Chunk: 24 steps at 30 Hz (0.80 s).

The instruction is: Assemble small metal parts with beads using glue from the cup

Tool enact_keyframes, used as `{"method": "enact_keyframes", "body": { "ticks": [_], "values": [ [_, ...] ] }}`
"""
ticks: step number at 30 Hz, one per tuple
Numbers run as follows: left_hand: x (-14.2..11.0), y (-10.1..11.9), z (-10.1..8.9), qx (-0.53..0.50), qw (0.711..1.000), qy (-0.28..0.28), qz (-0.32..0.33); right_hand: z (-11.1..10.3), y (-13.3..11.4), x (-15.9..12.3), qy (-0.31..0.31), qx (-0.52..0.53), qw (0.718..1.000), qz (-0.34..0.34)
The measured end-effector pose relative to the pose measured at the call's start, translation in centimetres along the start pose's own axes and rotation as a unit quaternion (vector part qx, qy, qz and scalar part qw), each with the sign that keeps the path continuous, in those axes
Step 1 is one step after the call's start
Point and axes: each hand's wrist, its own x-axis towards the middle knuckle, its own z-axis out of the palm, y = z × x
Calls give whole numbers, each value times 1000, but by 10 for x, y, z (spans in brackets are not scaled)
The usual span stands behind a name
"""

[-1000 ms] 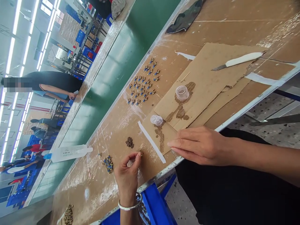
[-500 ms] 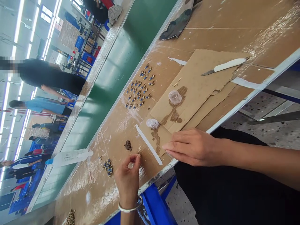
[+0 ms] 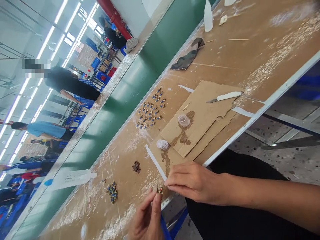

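My left hand (image 3: 147, 216) pinches a small metal trinket (image 3: 160, 189) between thumb and forefinger near the table's front edge. Close beside it, my right hand (image 3: 191, 181) has its fingers drawn together; what they hold, if anything, is hidden. Past the hands lies a heap of small dark rings (image 3: 136, 167). Further left is a pile of blue-and-gold trinkets (image 3: 112, 192). Several similar trinkets (image 3: 150, 111) stand spaced out in rows toward the far edge. Two small clear cups, one on the cardboard (image 3: 184, 120) and another (image 3: 162, 144) nearer me, sit among wet stains.
A white-handled craft knife (image 3: 228, 96) rests on the cardboard sheet (image 3: 202, 100). A clear bottle (image 3: 72, 178) lies at the far left edge, a camouflage cloth (image 3: 186, 58) farther right, and a white squeeze bottle (image 3: 208, 16) at the back. People stand beyond a green strip (image 3: 130, 86).
My left hand has moved off the tabletop toward my right hand, and a trinket now shows in its pinch. My whole view has shifted, with more of the table's far right visible.
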Motion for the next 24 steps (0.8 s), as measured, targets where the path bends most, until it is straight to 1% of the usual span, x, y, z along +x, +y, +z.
{"method": "enact_keyframes", "body": {
  "ticks": [2,6,9,12,14,18,24],
  "values": [
    [-6,2,2,-21,998,-16,62,0,-1,0,4,8,1000,-7],
    [-7,8,1,-7,992,-27,126,-4,-2,0,14,3,999,-39],
    [-5,11,2,0,981,-46,189,-7,-2,-1,23,-14,997,-73],
    [-3,12,4,-19,968,-56,243,-9,-3,-1,8,-22,996,-88],
    [-3,10,5,-5,963,-65,262,-10,-3,-2,-9,-24,996,-89],
    [-5,8,4,57,958,-79,269,-14,-4,-4,-23,-35,994,-98],
    [-6,16,3,69,943,-55,321,-16,-7,-6,-20,-50,994,-95]
  ]
}}
